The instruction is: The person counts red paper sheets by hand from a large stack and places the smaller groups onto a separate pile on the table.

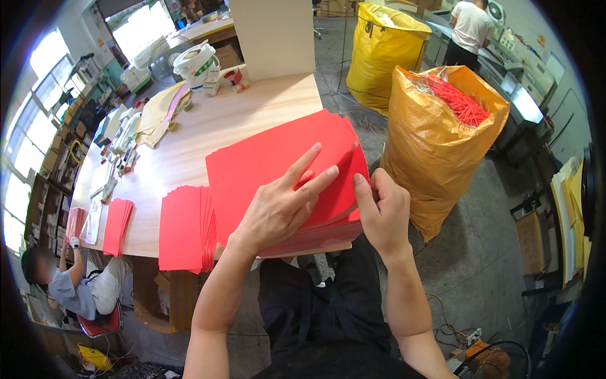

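A thick stack of red paper sheets point(265, 158) lies at the table's front right corner, its top right edge slightly fanned and bent up. My left hand point(278, 205) rests on the stack with its index and middle fingers stretched out and apart. At the right edge of the stack my right hand point(384, 211) is closed, thumb up and fingers curled, at the raised edges of the upper sheets. How many sheets it grips is hidden. To the left, a smaller fanned pile of red sheets point(183, 227) overhangs the table's front edge.
Another red pile point(117, 226) lies farther left on the wooden table point(252, 104). A seated person point(82, 284) works at the left end. A white bucket point(194, 66) stands at the back. Right of the table stand an orange sack point(435, 151) of red scraps and a yellow sack point(382, 63).
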{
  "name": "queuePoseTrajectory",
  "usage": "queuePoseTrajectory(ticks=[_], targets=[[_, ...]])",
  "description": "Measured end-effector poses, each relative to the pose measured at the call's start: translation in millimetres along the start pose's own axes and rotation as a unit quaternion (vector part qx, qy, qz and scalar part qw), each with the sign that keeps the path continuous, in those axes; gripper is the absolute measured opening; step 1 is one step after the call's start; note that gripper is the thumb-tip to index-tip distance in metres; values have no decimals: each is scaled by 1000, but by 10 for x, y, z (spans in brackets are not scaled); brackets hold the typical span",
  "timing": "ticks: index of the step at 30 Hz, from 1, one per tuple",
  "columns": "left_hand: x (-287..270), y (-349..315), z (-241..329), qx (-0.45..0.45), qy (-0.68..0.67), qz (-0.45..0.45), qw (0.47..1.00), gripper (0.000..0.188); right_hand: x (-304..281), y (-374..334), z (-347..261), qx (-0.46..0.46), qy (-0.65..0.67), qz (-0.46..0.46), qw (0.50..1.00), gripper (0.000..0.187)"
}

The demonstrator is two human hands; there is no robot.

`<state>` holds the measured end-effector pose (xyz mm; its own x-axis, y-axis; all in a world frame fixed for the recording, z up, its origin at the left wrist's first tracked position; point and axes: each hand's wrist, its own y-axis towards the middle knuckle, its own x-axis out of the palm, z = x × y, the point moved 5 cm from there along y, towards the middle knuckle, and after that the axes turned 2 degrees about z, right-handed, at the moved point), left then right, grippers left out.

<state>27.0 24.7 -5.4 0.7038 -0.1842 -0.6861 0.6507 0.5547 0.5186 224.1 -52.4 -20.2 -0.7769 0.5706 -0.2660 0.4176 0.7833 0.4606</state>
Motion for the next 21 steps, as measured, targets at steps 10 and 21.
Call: queuePoseTrajectory(ticks=[10,21], targets=[[14,-22,-7,57,45,-5,997,54,32,4,111,245,342,-80,904,37],[-5,-9,-13,47,26,-2,999,49,-224,-212,-88,-100,-105,94,985,24]])
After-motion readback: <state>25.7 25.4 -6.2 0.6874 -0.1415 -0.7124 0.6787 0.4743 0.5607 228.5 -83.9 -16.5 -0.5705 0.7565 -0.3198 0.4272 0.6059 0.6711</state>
